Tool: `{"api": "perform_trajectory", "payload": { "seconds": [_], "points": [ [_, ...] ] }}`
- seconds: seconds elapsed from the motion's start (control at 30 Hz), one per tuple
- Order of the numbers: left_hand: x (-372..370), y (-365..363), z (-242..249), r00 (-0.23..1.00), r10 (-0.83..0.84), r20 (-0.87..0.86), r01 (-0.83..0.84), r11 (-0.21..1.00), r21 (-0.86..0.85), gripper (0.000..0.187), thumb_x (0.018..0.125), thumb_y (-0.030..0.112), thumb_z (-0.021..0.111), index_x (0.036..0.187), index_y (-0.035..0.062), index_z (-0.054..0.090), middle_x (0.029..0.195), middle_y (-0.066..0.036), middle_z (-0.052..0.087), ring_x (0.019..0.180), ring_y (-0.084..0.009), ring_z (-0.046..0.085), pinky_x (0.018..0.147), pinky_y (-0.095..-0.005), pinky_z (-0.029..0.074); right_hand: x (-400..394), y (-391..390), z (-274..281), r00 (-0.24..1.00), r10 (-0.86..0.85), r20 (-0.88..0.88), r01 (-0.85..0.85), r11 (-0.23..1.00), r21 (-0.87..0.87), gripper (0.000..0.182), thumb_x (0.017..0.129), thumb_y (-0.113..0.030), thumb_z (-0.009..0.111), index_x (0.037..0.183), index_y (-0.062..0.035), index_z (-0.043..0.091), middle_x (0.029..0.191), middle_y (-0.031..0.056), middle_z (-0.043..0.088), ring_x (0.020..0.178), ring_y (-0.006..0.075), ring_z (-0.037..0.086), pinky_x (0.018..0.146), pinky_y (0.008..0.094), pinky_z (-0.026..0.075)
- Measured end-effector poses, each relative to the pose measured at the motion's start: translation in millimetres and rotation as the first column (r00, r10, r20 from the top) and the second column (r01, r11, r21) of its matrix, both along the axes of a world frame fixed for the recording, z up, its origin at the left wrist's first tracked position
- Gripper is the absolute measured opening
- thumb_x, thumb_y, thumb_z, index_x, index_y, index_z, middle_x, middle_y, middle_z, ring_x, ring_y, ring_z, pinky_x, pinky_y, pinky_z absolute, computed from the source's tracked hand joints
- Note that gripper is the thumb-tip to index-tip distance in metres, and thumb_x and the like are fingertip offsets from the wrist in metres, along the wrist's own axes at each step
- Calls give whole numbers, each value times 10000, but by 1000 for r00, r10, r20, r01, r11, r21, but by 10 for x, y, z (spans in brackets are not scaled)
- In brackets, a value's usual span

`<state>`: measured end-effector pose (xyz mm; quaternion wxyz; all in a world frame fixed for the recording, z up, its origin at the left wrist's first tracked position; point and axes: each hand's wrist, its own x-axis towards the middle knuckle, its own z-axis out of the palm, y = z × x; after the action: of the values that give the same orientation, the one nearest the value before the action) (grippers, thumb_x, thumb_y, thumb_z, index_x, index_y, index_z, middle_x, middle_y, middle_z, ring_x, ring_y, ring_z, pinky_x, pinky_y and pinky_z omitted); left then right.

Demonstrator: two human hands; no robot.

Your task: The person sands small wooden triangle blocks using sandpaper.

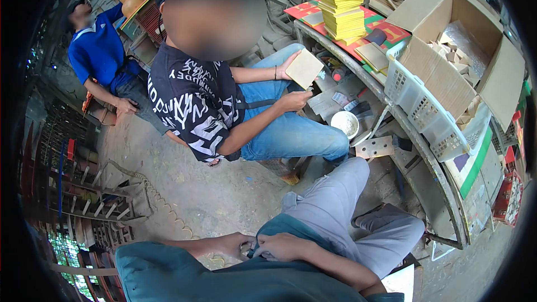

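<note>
My left hand (232, 244) is closed at the front of my teal shirt (184, 271), with a small thing at its curled fingertips that I cannot make out. Right beside it, my right hand (284, 246) has its fingers closed on the lower edge of the shirt, above my grey trousers (330, 201). The two hands nearly meet. Folds of cloth and the fingers hide part of what lies between them.
A seated co-worker in jeans (302, 134) holds a square wooden piece (304, 69). On the workbench are a yellow stack (341, 14), a white plastic basket (417, 100) and a cardboard box (428, 70) with wood pieces. A white bucket (344, 125) stands below. Another person (100, 50) is behind.
</note>
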<state>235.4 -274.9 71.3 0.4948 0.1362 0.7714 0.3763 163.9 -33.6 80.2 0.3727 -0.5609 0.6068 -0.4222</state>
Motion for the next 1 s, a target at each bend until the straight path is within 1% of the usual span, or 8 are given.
{"api": "perform_trajectory", "payload": {
  "seconds": [0.37, 0.5, 0.63, 0.7, 0.77, 0.87, 0.93, 1.0],
  "points": [
    [173, -250, -183, 999, 32, 38, -34, 998, 51, 325, 696, 203, 787, 914, 94, 573, 667, -24, 486, 619, -130, 464, 589, -282, 389, -64, 31, 59, 1000, 8, 2, -9, 999, 53, 297, 822, -163, 604, 1117, -141, 630, 995, 107, 514, 851, 297, 584, 729, 408, 449],
    [223, -81, -100, 992, 88, -87, -85, 996, 41, 361, 690, 113, 741, 1007, 72, 572, 778, -46, 542, 742, -140, 490, 685, -299, 426, -52, 51, -60, 999, -39, 26, 39, 999, -8, 352, 825, -153, 597, 1177, -144, 606, 965, 84, 522, 809, 242, 578, 711, 349, 457],
    [-212, -166, -39, 944, -220, 245, 231, 973, -16, 336, 719, 192, 735, 999, 75, 592, 732, -69, 524, 715, -145, 491, 661, -306, 421, -175, 179, -30, 949, -143, 282, 166, 984, -59, 354, 826, -169, 665, 1168, -95, 614, 938, 69, 558, 836, 188, 585, 729, 314, 464],
    [-657, -100, 28, 917, -335, 219, 379, 902, -208, 321, 769, 265, 725, 996, 80, 595, 722, -67, 535, 716, -139, 507, 661, -304, 427, -329, 340, -96, 923, -308, 230, 363, 897, -254, 407, 801, -189, 722, 1167, -51, 608, 977, 83, 586, 863, 169, 592, 750, 291, 471],
    [-1118, 244, 350, 987, -125, -102, 106, 978, -177, 334, 805, 363, 703, 913, 58, 619, 722, -93, 608, 714, -209, 582, 689, -328, 465, -633, 701, -5, 815, -415, 405, 493, 864, -104, 437, 743, -135, 776, 1139, -31, 623, 988, 88, 648, 838, 143, 626, 735, 272, 496],
    [-1671, 920, 453, 959, 255, -126, -183, 892, 413, 295, 821, 121, 543, 1107, 49, 542, 1011, -86, 557, 983, -170, 531, 871, -284, 420, -1007, 1391, 147, 578, -696, 425, 764, 645, 19, 273, 729, -80, 770, 970, 6, 675, 1007, 102, 685, 870, 138, 625, 781, 311, 487],
    [-2068, 1423, 405, 947, 231, -226, -64, 820, 569, 380, 818, 36, 529, 1194, 11, 480, 1108, -82, 508, 1044, -149, 492, 923, -283, 390, -1174, 1747, 393, 181, -838, 514, 919, 331, 215, 145, 724, -20, 740, 826, 58, 671, 901, 121, 691, 824, 146, 633, 765, 311, 502],
    [-2401, 2046, 102, 906, 357, -226, -82, 674, 734, 314, 880, 41, 576, 1178, 13, 481, 1175, -74, 507, 1070, -142, 508, 906, -285, 425, -1327, 2100, 190, 20, -872, 488, 996, 62, 70, 287, 757, -33, 720, 1019, 64, 654, 868, 68, 682, 799, 131, 629, 753, 271, 495]
  ]
}}
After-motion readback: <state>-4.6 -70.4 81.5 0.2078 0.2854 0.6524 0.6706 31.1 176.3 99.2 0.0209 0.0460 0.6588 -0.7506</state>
